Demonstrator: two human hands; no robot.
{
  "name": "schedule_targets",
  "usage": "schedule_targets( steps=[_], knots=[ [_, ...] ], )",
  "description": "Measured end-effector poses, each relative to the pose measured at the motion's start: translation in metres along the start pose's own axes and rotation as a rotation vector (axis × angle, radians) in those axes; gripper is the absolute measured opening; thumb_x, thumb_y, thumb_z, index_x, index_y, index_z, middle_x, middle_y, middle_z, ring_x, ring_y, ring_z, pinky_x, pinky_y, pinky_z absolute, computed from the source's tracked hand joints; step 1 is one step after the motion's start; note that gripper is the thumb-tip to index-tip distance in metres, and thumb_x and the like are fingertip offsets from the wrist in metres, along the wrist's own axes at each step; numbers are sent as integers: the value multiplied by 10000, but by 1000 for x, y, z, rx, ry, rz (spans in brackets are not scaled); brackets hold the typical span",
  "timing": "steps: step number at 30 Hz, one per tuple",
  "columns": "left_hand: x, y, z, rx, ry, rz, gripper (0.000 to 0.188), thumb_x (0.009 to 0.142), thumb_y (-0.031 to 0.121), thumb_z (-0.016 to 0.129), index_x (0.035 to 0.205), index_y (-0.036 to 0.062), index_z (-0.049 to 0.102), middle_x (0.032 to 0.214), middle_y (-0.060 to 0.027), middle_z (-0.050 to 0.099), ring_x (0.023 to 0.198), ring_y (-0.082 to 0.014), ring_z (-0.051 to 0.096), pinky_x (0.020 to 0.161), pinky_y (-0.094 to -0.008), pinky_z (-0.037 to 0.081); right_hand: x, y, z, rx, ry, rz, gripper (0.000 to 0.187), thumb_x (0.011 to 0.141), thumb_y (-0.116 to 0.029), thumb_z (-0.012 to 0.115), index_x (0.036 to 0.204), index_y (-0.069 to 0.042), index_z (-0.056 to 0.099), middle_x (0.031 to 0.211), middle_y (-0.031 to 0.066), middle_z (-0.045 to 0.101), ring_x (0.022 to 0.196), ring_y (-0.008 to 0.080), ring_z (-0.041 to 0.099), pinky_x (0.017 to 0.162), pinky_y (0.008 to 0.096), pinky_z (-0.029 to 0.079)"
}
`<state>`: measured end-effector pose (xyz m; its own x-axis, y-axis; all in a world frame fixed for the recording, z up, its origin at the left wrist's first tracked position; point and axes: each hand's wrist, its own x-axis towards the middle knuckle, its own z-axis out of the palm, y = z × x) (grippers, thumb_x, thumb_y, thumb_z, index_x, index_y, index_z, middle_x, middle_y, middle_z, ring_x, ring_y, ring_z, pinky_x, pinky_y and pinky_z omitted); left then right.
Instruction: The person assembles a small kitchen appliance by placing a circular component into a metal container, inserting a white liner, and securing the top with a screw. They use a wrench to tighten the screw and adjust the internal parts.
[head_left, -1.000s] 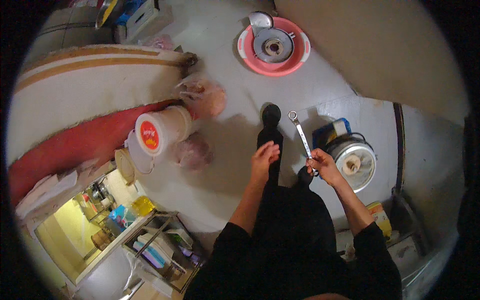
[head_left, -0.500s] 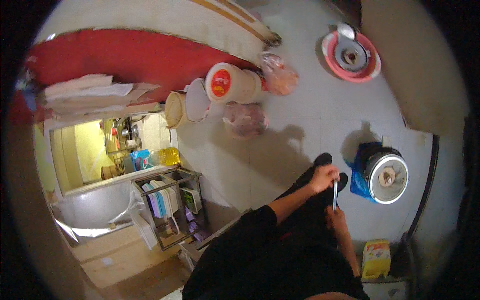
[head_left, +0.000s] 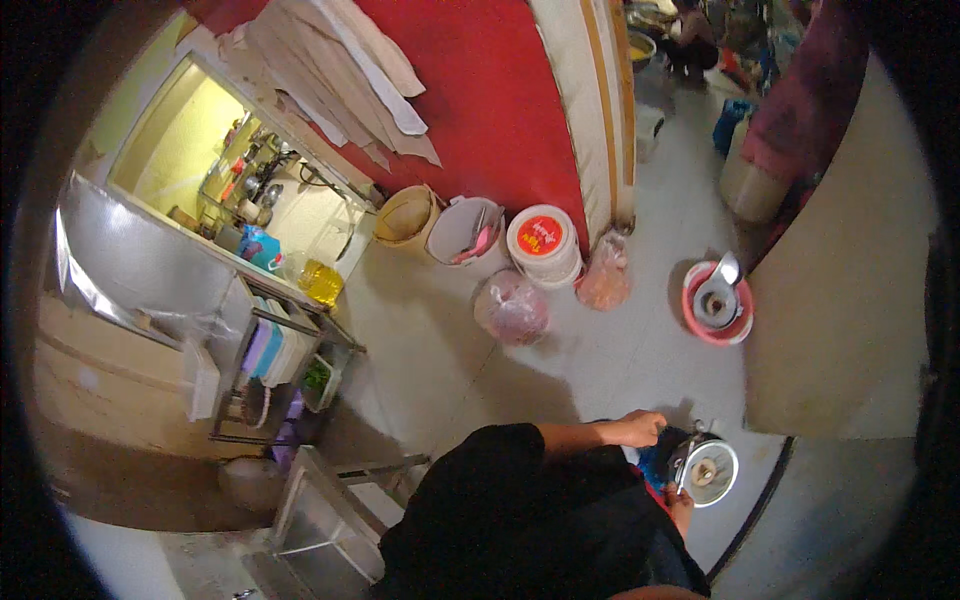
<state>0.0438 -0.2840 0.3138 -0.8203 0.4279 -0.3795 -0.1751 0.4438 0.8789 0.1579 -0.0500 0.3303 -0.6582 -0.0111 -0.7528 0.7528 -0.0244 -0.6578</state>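
Observation:
My left hand (head_left: 640, 428) is closed in a fist beside the dark body of a round vessel; anything inside its fingers is hidden. Below it, my right hand (head_left: 680, 500) grips the lower end of a slim silvery metal bar (head_left: 686, 462), which passes in front of the vessel's near rim. The round vessel (head_left: 722, 478) has a wide silver rim, a grey inside and a tan middle with a small knob. Something blue (head_left: 652, 466) lies beneath it, partly covered by my arms. Whether the bar touches the rim, I cannot tell.
A pink basin (head_left: 742, 330) holding a grey round part stands farther off on the floor. Along the red wall are a white bucket (head_left: 560, 268), open tubs (head_left: 404, 218) and filled plastic bags (head_left: 512, 308). A metal rack (head_left: 290, 340) stands left; a person (head_left: 692, 45) is at the far end.
My view has turned and more of the room's far end shows. My hands are now close beside the round vessel. The left hand has come away from the bar's upper end.

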Motion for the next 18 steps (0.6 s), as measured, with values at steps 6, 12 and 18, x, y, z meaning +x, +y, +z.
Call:
schedule_targets(
  steps=[6,12,18],
  knots=[
    [-17,110,-99,-89,166,84,218,840,111,625,1032,8,633,914,-34,666,783,-99,603,699,-281,506,-66,-115,-21,188,331,-534,261,875,-326,593,778,-88,550,579,-18,454,434,71,371,387,237,285],
    [-157,327,-249,-187,919,1444,164,872,-1,464,996,-19,570,1093,-229,599,935,-262,610,843,-362,500,-211,-300,-62,462,167,-1652,367,914,-280,533,655,-119,329,618,19,364,459,93,302,392,235,257],
    [-241,449,-288,507,1163,1977,168,870,18,475,999,-10,580,1062,-219,598,912,-262,606,822,-363,494,-381,-355,-13,182,169,-2134,264,855,-365,597,903,-116,524,947,49,446,634,137,420,543,246,368]
  ],
)
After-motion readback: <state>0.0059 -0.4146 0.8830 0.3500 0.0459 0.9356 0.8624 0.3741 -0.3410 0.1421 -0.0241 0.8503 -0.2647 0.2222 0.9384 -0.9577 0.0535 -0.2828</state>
